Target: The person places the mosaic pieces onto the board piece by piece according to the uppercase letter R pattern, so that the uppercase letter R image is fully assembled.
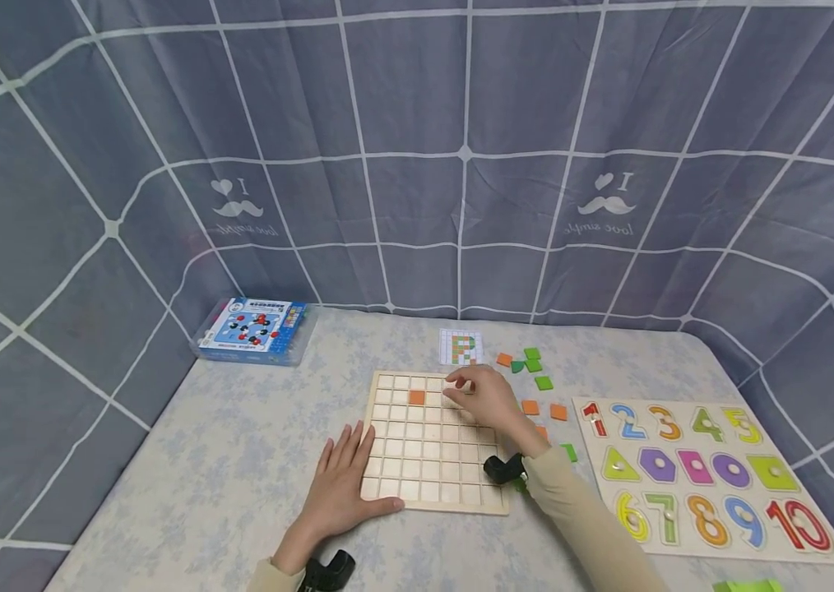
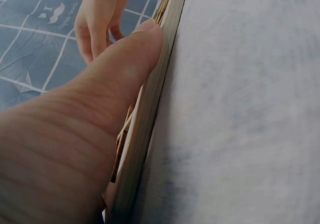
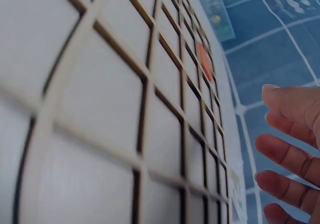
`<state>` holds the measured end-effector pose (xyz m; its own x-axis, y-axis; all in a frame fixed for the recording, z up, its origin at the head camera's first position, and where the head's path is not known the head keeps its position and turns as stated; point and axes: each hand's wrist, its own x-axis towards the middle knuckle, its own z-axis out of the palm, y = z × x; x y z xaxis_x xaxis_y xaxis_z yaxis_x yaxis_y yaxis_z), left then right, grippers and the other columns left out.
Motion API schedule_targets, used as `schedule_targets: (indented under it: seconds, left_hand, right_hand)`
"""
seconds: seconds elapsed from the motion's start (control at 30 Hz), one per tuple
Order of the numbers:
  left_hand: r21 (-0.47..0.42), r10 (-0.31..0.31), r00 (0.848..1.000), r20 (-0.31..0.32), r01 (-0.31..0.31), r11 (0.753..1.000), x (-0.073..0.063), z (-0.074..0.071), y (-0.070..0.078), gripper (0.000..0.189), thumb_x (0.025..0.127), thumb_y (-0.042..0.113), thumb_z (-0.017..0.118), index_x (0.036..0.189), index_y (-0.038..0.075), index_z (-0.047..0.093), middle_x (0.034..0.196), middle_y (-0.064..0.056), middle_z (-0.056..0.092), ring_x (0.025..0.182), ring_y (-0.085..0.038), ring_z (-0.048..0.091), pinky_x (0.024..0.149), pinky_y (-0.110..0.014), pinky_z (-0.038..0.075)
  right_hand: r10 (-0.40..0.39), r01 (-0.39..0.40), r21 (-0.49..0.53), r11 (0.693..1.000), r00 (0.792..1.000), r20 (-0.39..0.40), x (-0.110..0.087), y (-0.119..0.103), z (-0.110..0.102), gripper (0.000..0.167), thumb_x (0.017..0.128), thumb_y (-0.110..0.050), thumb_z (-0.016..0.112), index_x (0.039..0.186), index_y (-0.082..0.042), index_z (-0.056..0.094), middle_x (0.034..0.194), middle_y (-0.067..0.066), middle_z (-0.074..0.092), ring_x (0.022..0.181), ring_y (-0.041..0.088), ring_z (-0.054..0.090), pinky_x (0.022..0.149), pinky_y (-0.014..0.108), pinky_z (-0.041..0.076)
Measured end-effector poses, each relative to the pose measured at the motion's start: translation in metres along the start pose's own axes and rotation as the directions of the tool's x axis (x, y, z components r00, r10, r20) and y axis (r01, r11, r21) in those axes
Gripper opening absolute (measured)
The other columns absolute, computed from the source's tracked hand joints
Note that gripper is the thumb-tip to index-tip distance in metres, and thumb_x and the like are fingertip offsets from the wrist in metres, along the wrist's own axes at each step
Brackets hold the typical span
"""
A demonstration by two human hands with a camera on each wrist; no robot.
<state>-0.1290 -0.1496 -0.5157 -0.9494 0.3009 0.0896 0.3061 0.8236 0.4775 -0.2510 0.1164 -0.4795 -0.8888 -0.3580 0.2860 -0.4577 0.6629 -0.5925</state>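
Note:
A wooden grid board [image 1: 432, 450] lies in front of me, with one orange square tile [image 1: 416, 398] in a cell near its far edge. My left hand [image 1: 340, 483] rests at the board's left side, fingers spread and straight. Its thumb [image 2: 132, 52] lies along the near edge of the frame. Over the far right part of the board hovers my right hand [image 1: 487, 401]. In the right wrist view, its fingers [image 3: 280, 151] are loosely bent and spaced apart, and nothing shows between them.
Beyond the board lies a small pattern card [image 1: 461, 347]. Loose orange tiles [image 1: 558, 412] and green tiles [image 1: 544, 383] are scattered to the right. A number-and-shape puzzle board [image 1: 646, 485] sits further right. At the back left is a blue boxed set [image 1: 254, 330].

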Motion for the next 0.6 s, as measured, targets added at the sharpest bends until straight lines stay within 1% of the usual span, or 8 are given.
schedule_targets:
  seconds: [0.13, 0.27, 0.4, 0.5, 0.6]
  left_hand:
    - [-0.013, -0.002, 1.0, 0.004, 0.002, 1.0, 0.0, 0.0, -0.001, 0.11, 0.072, 0.068, 0.066, 0.15, 0.002, 0.024, 0.154, -0.019, 0.018, 0.142, -0.036, 0.008, 0.11, -0.054, 0.005]
    - [-0.013, -0.005, 1.0, 0.006, 0.005, 1.0, 0.0, 0.0, -0.001, 0.11, 0.072, 0.068, 0.066, 0.15, 0.003, 0.024, 0.154, -0.019, 0.017, 0.142, -0.036, 0.008, 0.111, -0.054, 0.004]
    - [-0.022, -0.011, 1.0, 0.001, 0.011, 1.0, 0.001, -0.001, -0.002, 0.111, 0.071, 0.068, 0.066, 0.15, 0.002, 0.024, 0.154, -0.019, 0.017, 0.142, -0.036, 0.008, 0.11, -0.054, 0.004]
    - [-0.029, -0.012, 1.0, -0.006, 0.012, 1.0, 0.001, 0.0, -0.002, 0.112, 0.071, 0.068, 0.067, 0.15, 0.002, 0.024, 0.154, -0.02, 0.018, 0.141, -0.037, 0.008, 0.11, -0.055, 0.005]
    - [-0.021, -0.008, 1.0, -0.009, 0.007, 1.0, 0.001, 0.0, -0.003, 0.112, 0.071, 0.069, 0.066, 0.15, 0.002, 0.024, 0.154, -0.02, 0.018, 0.141, -0.037, 0.008, 0.11, -0.055, 0.005]
  right_hand:
    - [0.046, -0.046, -0.002, 0.999, 0.998, -0.05, -0.009, 0.006, -0.014, 0.023, 0.085, -0.026, 0.074, 0.102, -0.011, 0.074, 0.087, -0.002, 0.065, 0.073, 0.015, 0.054, 0.061, 0.032, 0.045]
    - [0.105, -0.105, -0.004, 0.994, 0.991, -0.084, -0.017, 0.014, -0.027, 0.026, 0.083, -0.028, 0.076, 0.102, -0.011, 0.074, 0.088, -0.001, 0.065, 0.076, 0.018, 0.055, 0.06, 0.032, 0.045]
    - [0.126, -0.128, -0.014, 0.992, 0.986, -0.107, -0.023, 0.022, -0.037, 0.028, 0.082, -0.028, 0.077, 0.102, -0.009, 0.074, 0.091, 0.001, 0.066, 0.077, 0.019, 0.056, 0.06, 0.032, 0.045]
    - [0.148, -0.152, -0.031, 0.988, 0.983, -0.111, -0.027, 0.027, -0.043, 0.027, 0.081, -0.027, 0.078, 0.1, -0.008, 0.074, 0.095, 0.003, 0.067, 0.079, 0.02, 0.056, 0.062, 0.034, 0.046]
    - [0.186, -0.191, -0.053, 0.98, 0.978, -0.097, -0.029, 0.032, -0.046, 0.027, 0.081, -0.028, 0.078, 0.099, -0.009, 0.075, 0.095, 0.002, 0.067, 0.08, 0.021, 0.056, 0.062, 0.034, 0.046]
